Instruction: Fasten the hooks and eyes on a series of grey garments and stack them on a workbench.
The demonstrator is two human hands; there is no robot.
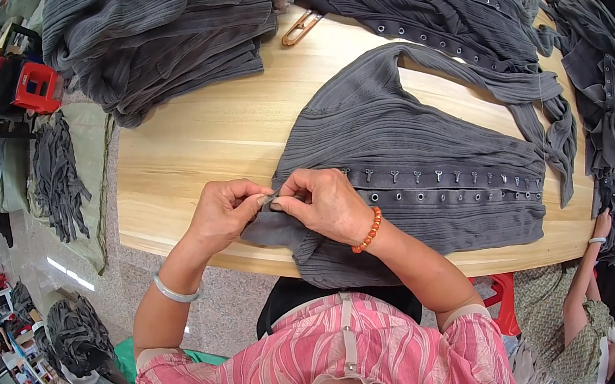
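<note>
A dark grey ribbed top (385, 123) lies spread on the wooden table (182, 163), its front opening lined with metal hooks on one edge and eyelets on the other. At the neckline end of this opening, my left hand (219, 218) pinches the top's edge between thumb and fingers. Close beside it, my right hand (325, 201) grips the same edge, fingertips almost meeting those of the left. Whatever small detail sits between the fingertips is hidden. Copper-coloured thread snips (302, 28) rest farther back on the table, apart from both hands.
A tall stack of grey garments (162, 38) stands at the back left. Another eyelet garment (422, 1) lies at the back right. More garments (604, 81) heap along the right, where co-workers' arms (599, 230) show. A red stool (36, 86) stands on the floor at left.
</note>
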